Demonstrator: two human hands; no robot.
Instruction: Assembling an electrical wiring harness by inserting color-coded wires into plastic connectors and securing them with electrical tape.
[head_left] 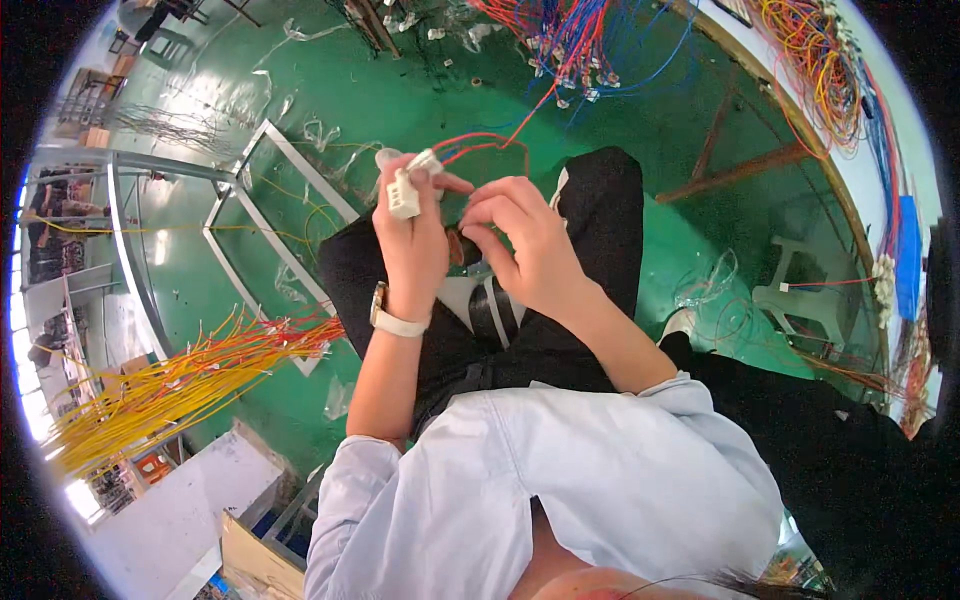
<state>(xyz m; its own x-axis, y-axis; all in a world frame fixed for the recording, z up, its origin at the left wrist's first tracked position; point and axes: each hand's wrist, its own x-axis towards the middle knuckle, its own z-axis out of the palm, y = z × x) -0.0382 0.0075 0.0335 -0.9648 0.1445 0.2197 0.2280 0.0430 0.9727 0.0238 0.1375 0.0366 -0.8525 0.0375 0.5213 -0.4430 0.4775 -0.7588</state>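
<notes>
My left hand (pixel 412 240) is closed around white plastic connectors (pixel 404 194), its fingers pointing up and away from me. Red and blue wires (pixel 478 137) run from a connector at its fingertips toward the hanging bundle beyond. Close beside it on the right, my right hand (pixel 530 245) has its thumb and fingers bent together in a pinch. What lies between those fingertips is too small to make out. Both hands are held above my lap, over my black trousers (pixel 605 200).
A thick bundle of yellow and red wires (pixel 200 385) spreads at the left, near a grey metal frame (pixel 290 175). Red and blue wires with white connectors (pixel 575 70) hang ahead. A pale plastic stool (pixel 808 295) stands right, below a curved-looking table edge (pixel 850 215).
</notes>
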